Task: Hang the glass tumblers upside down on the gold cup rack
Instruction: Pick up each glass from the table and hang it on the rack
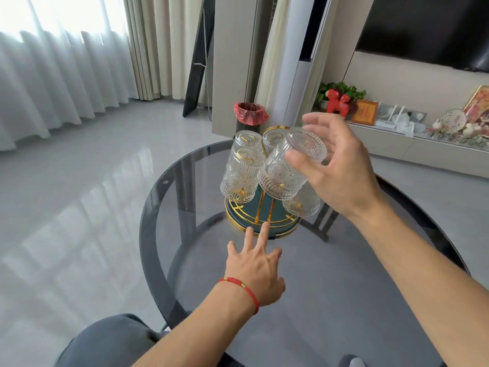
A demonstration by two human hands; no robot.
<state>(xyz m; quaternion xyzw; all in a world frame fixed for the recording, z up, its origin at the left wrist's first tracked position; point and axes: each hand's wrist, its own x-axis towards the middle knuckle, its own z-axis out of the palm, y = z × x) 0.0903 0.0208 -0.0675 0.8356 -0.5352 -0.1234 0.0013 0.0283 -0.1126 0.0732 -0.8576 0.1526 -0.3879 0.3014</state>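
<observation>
Right hand (336, 165) around tilted tumbler (291, 165)

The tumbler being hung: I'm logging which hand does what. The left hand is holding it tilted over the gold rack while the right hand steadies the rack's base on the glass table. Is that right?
Not quite: the hands are swapped. In the head view the right hand holds the tilted tumbler over the gold rack, while the left hand touches the rack's base on the glass table.

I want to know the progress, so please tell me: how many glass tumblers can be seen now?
4: one in the right hand at, one front-left, one rear, one low right on the gold rack. More may be hidden.
</observation>
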